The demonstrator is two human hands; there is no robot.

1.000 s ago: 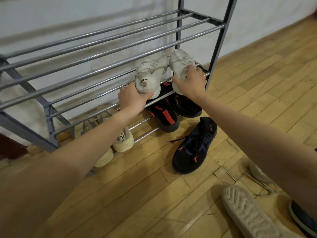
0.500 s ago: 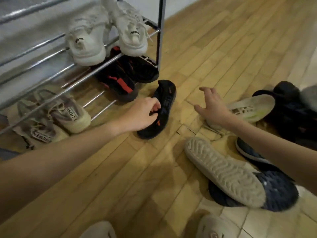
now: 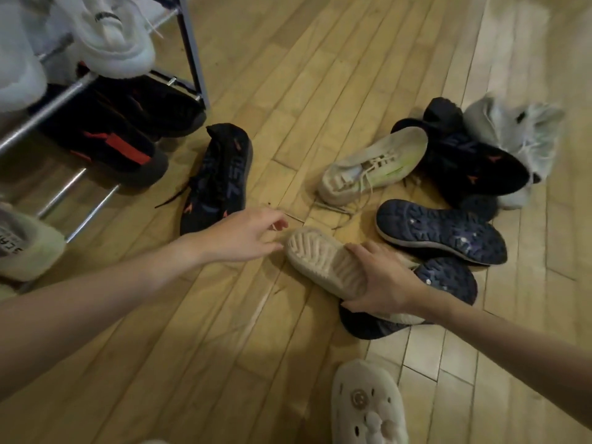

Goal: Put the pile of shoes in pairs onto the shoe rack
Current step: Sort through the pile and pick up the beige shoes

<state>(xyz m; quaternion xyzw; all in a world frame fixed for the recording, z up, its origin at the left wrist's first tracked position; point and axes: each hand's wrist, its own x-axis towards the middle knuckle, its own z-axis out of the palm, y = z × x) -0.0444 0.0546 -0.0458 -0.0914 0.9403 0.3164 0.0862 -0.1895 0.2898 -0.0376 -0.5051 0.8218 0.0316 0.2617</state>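
Note:
My right hand [image 3: 382,283] grips an overturned cream sneaker [image 3: 323,259] around its middle, sole up, on top of the floor pile. My left hand [image 3: 243,233] hovers open just left of that sneaker's toe, fingers spread, holding nothing. Its likely mate, a cream sneaker with green accents [image 3: 373,165], lies upright behind. Two navy shoes lie sole up [image 3: 442,232] [image 3: 448,280]. A black sneaker [image 3: 221,177] lies alone by the rack. The metal shoe rack [image 3: 192,52] at the upper left holds white sneakers [image 3: 112,43], black-and-red ones [image 3: 109,142] and beige ones [image 3: 25,248].
Another black shoe [image 3: 474,161] and a grey-white sneaker [image 3: 519,133] lie at the pile's far right. A cream clog with charms [image 3: 368,408] is on a foot at the bottom edge. The floor is bare wood planks [image 3: 192,347].
Both hands left the white sneakers on the rack. The view swung down to the floor pile. My right hand took hold of the overturned cream sneaker, and my left moved from the black shoe toward it.

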